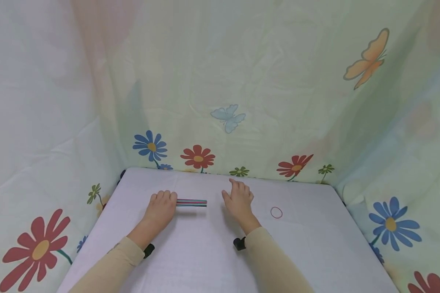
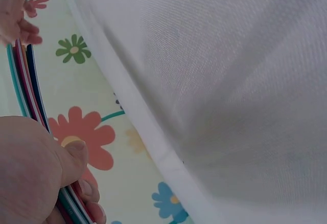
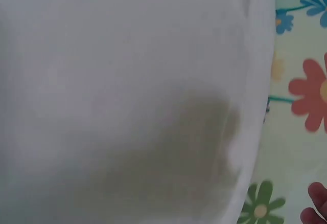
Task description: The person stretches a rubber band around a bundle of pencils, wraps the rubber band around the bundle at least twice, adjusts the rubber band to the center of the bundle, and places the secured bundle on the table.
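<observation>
My left hand [image 1: 160, 209] grips a bundle of thin, long coloured sticks [image 1: 192, 202] above the table. Teal, dark red, navy and white show along the sticks [image 2: 30, 88] in the left wrist view, where the thumb presses on them; their exact kind is unclear. To the right of the bundle's free end, my right hand [image 1: 239, 201] hovers with spread fingers and holds nothing. Only some of its fingertips [image 3: 318, 196] enter the right wrist view, at the lower right edge. A thin red ring, like a rubber band [image 1: 276, 212], lies on the table right of the right hand.
A white cloth covers the table [image 1: 308, 244]. Curtains with printed flowers and butterflies [image 1: 278, 81] hang behind it and on both sides. The table's back edge runs just beyond the hands.
</observation>
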`<state>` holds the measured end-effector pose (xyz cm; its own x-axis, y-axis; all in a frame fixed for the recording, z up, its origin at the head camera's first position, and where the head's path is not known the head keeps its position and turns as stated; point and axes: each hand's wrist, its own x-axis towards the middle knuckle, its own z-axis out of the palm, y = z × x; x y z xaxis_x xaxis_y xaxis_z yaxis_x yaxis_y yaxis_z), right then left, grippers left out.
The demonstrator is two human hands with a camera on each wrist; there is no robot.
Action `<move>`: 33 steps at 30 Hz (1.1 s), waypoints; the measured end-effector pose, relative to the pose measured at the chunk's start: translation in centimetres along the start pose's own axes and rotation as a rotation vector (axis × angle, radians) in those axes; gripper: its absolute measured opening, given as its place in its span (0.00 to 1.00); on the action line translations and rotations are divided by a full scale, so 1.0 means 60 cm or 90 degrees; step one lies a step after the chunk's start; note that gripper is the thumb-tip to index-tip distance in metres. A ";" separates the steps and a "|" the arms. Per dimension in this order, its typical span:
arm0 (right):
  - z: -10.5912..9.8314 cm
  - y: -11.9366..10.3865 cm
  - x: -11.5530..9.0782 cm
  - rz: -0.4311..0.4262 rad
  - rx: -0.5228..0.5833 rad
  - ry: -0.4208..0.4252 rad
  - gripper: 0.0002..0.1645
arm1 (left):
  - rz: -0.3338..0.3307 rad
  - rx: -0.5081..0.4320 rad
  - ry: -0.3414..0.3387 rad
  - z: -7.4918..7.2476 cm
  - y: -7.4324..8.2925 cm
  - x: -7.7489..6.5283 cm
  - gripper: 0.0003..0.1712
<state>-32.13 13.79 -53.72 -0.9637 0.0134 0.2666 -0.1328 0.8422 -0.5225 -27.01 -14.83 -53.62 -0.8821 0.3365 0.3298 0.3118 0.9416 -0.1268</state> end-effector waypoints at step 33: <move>-0.116 0.224 -0.064 0.193 -0.190 -0.111 0.23 | -0.010 -0.030 -0.049 0.009 0.012 0.005 0.08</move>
<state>-28.62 28.81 -56.14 -0.9766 0.2144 -0.0161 0.2096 0.9329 -0.2927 -27.23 -14.03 -54.14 -0.9109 0.3222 0.2577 0.3128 0.9466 -0.0779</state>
